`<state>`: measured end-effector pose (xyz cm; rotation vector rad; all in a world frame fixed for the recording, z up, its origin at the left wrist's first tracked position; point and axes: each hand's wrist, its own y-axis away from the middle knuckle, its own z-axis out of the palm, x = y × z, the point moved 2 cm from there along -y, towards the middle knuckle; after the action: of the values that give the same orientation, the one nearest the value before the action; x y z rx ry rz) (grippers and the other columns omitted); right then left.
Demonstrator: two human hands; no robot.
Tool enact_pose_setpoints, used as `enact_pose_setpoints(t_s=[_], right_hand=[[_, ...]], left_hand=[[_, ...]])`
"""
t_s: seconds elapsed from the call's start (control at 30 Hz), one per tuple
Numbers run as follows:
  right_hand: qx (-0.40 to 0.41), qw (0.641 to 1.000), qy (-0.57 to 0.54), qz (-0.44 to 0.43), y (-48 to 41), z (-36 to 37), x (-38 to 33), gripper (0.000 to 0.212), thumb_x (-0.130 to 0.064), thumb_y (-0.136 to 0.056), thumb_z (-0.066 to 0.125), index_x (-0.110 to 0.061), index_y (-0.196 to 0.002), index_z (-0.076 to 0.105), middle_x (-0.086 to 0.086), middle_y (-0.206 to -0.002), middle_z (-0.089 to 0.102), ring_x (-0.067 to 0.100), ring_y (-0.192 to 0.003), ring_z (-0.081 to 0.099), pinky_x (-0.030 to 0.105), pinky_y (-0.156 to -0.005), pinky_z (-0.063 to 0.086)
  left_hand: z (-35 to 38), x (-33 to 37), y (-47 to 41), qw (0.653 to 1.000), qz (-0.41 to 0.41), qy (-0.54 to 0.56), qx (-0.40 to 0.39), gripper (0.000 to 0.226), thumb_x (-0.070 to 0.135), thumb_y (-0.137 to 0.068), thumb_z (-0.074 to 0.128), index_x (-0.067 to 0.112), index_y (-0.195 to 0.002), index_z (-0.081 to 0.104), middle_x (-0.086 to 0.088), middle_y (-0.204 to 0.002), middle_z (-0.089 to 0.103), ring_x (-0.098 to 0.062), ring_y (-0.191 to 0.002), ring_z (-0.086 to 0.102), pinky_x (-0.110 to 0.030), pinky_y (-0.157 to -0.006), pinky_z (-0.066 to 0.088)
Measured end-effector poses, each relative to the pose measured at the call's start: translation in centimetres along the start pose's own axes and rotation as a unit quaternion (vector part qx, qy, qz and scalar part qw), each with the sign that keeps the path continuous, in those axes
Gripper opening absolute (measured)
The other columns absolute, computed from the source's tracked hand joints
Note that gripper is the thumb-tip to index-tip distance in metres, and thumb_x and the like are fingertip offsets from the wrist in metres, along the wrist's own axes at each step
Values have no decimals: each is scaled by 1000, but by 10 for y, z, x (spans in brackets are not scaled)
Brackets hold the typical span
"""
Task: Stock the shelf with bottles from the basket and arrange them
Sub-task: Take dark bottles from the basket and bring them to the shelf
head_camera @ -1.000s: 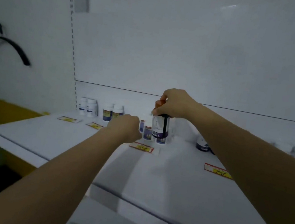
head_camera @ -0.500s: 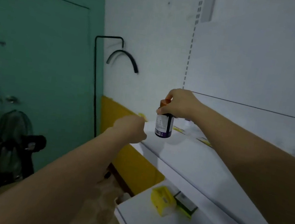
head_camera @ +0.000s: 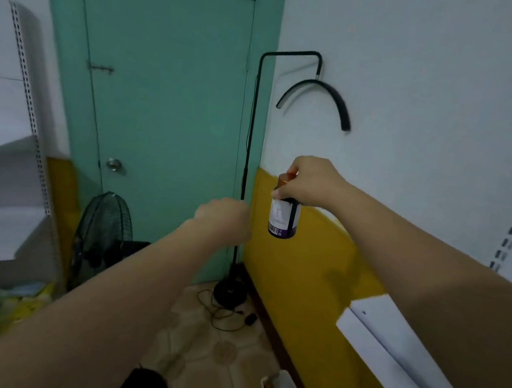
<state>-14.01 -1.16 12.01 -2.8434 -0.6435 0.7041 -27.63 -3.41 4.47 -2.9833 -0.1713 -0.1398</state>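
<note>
Right hand (head_camera: 312,181) grasps the dark bottle (head_camera: 284,218) by its copper cap, fingers pinched round the top. Bottle hangs upright in mid-air before the wall (head_camera: 422,85), just right of the floor lamp (head_camera: 247,160). Left hand (head_camera: 222,218) clenched, nothing visible in it. Shelf (head_camera: 390,349) lies lower right, apart from the bottle.

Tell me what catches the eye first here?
A dark bottle with an orange cap hangs mid-air at centre, its top gripped by the right hand; the left hand hovers, curled, just beside it to the left. Behind them stand a big teal door and a black floor lamp against the white-and-yellow wall.
</note>
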Motion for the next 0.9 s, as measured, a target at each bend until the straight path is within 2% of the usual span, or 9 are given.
enact_pose_setpoints(t_s=[0.1, 0.2, 0.37, 0.47, 0.6, 0.63, 0.77, 0.83, 0.9], right_hand=[[-15, 1000, 2, 5, -59, 23, 2, 47, -29, -80, 74, -3, -114, 57, 12, -114, 59, 18, -89, 50, 25, -62, 43], [-28, 999, 7, 21, -115, 52, 12, 47, -30, -82, 72, -3, -117, 56, 11, -115, 59, 20, -94, 52, 25, -66, 44], [-35, 997, 6, 68, -202, 105, 39, 44, -28, -82, 73, -2, -114, 59, 13, -116, 60, 17, -88, 49, 21, -55, 39], [-34, 993, -13, 114, -247, 131, 66, 40, -25, -83, 72, 0, -112, 60, 13, -115, 60, 16, -86, 48, 19, -54, 39], [-28, 983, -13, 182, -289, 159, 115, 37, -27, -84, 70, -4, -109, 56, 14, -115, 60, 20, -91, 51, 31, -74, 48], [-28, 980, -19, 198, -295, 166, 130, 35, -25, -84, 69, -3, -108, 56, 15, -115, 61, 20, -90, 50, 33, -75, 48], [-16, 960, -50, 275, -309, 199, 201, 40, -19, -84, 70, 2, -115, 54, 20, -114, 60, 19, -82, 46, 38, -68, 46], [-17, 949, -65, 309, -313, 221, 241, 39, -21, -84, 71, -3, -112, 51, 15, -107, 56, 19, -82, 47, 33, -64, 43], [-23, 939, -69, 338, -318, 250, 285, 41, -23, -85, 71, -5, -114, 50, 15, -106, 54, 20, -81, 46, 25, -58, 38]], left_hand=[[9, -24, -54, 1000, 1, 11, -7, 17, 24, -91, 53, 13, -87, 41, -4, -92, 46, -24, -88, 47, -34, -71, 39], [32, -48, -109, 1000, 4, 11, -25, 16, 23, -90, 53, 12, -87, 42, -5, -93, 47, -24, -89, 48, -34, -70, 39], [80, -84, -209, 998, 41, -3, -44, 19, 25, -90, 54, 9, -98, 47, -6, -95, 48, -26, -95, 52, -33, -70, 41], [107, -91, -270, 994, 85, -7, -72, 17, 25, -90, 55, 9, -94, 50, -6, -93, 50, -24, -90, 53, -33, -70, 44], [143, -79, -342, 985, 145, -2, -96, 18, 27, -91, 56, 9, -89, 52, -5, -81, 50, -23, -79, 53, -30, -63, 42], [156, -72, -356, 981, 160, -1, -106, 18, 27, -91, 55, 11, -86, 49, -3, -78, 48, -23, -79, 52, -30, -62, 41], [227, -38, -398, 962, 210, 11, -176, 21, 28, -92, 54, 15, -81, 41, -1, -81, 45, -23, -84, 52, -31, -65, 43], [265, -20, -419, 954, 232, 15, -191, 27, 26, -91, 55, 16, -74, 37, -2, -79, 43, -24, -80, 51, -32, -65, 43], [310, -3, -436, 947, 254, 10, -194, 33, 23, -91, 54, 17, -68, 32, -2, -72, 40, -23, -71, 45, -30, -57, 37]])
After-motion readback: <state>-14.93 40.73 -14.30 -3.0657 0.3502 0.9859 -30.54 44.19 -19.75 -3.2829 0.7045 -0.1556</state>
